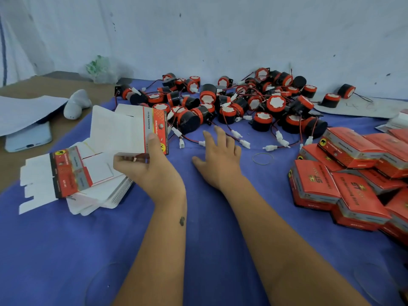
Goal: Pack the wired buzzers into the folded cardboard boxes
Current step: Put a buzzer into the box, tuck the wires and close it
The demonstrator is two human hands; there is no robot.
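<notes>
My left hand (145,164) grips a flat, unfolded red-and-white cardboard box (130,131), lifted above a stack of flat box blanks (88,184) at the left. With its fingers spread and nothing in it, my right hand (217,155) reaches over the blue cloth toward a heap of black-and-red wired buzzers (231,102) with white plugs along the far edge. The nearest buzzer (189,121) lies just beyond its fingertips. Several closed red boxes (353,177) are piled at the right.
A phone (28,140) and a pale rounded object (76,103) lie at the left on a brown table, partly under white paper (24,111). A rubber band (262,159) rests on the blue cloth (220,217). A wall closes off the back.
</notes>
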